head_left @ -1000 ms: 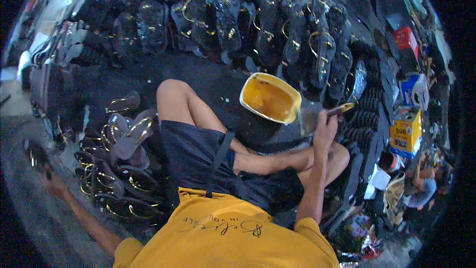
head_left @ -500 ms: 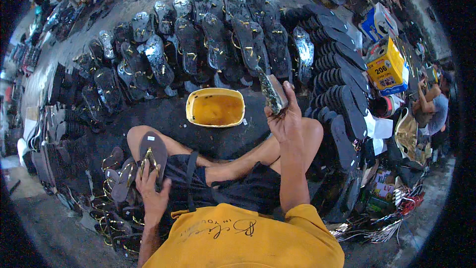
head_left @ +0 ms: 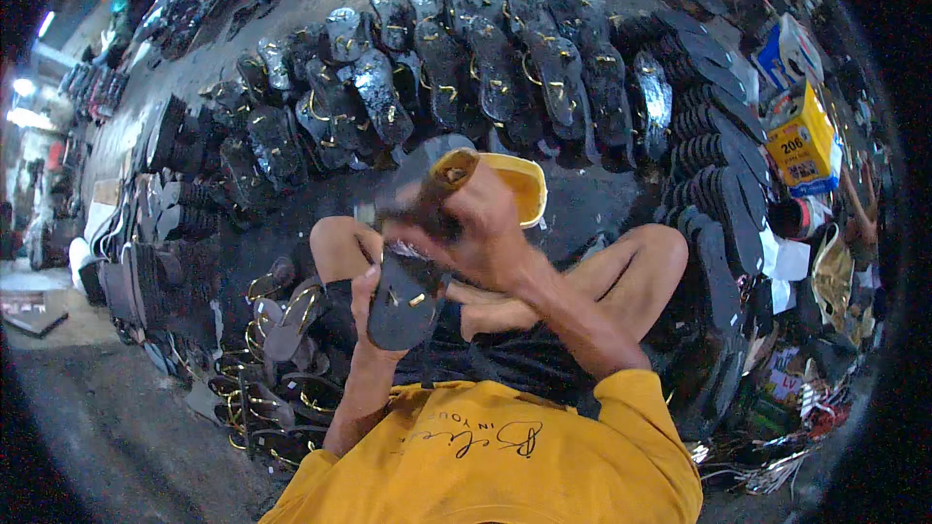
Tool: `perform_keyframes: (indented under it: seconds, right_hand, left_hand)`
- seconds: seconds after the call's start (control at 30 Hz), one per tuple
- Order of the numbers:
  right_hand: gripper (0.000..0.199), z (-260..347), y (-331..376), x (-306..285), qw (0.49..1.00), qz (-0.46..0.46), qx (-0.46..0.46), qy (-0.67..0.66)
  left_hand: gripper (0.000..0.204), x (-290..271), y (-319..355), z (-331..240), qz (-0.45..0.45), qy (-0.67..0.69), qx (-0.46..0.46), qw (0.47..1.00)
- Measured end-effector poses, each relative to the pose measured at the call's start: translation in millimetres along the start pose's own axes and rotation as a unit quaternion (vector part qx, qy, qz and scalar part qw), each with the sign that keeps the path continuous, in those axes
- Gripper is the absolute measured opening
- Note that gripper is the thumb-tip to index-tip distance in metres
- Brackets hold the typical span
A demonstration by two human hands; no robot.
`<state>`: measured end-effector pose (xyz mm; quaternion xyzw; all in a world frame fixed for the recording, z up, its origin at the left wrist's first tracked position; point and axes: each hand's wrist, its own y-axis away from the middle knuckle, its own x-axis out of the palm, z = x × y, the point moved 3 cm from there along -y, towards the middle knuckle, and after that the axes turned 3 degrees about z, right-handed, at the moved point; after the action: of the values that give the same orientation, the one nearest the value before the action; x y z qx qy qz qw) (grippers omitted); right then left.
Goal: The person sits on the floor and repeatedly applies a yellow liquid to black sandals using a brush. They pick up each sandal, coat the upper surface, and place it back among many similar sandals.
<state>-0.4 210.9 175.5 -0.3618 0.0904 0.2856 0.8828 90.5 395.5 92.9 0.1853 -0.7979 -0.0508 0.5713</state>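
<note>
My left hand (head_left: 363, 318) grips a dark flip-flop (head_left: 404, 306) by its edge, thumb along the side. Its underside faces up, with gold strap ends showing on it. Across the flip-flop lies my right hand (head_left: 483, 221), smeared by motion, its fingers closed round a dark brush (head_left: 432, 220). The brush is blurred and mostly covered by the hand; I cannot tell exactly where it touches the sole. Just beyond my right hand sits a yellow tub (head_left: 531, 184) of amber liquid, partly hidden by the hand and flip-flop.
Rows of dark flip-flop soles (head_left: 490, 68), some shiny and wet-looking, lie ahead. Tall stacks of soles (head_left: 723, 189) stand at my right, near a yellow box (head_left: 804, 144). Gold-strapped flip-flops (head_left: 286, 320) are piled by my left knee.
My left hand has lifted a flip-flop from beside my left knee and turned it sole up. My right hand has swung left with the brush onto it. The view has shifted left.
</note>
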Motion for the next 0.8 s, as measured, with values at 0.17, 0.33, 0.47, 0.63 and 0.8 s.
perform_keyframes:
  seconds: [0.17, 0.33, 0.47, 0.63, 0.8]
  right_hand:
    - [0.029, -19, 8, -1, 0.994, -0.104, -0.004, -0.024]
    - [0.028, -25, 46, -16, 0.964, -0.082, 0.251, -0.021]
    - [0.037, -32, 18, -49, 0.953, -0.21, 0.211, -0.052]
    - [0.033, -68, -11, -82, 0.966, -0.169, 0.19, 0.046]
    - [0.027, -20, 27, -37, 0.984, -0.062, 0.134, -0.095]
  left_hand:
    - [0.063, -17, 7, -2, 0.048, -0.056, 0.015, 0.997]
    - [0.059, -17, 3, 2, 0.047, -0.018, 0.003, 0.999]
    - [0.069, -44, 9, 0, 0.092, -0.075, -0.004, 0.993]
    - [0.066, -13, -6, -1, 0.158, -0.136, -0.092, 0.974]
    - [0.046, -14, -20, -7, -0.022, -0.566, 0.118, 0.816]
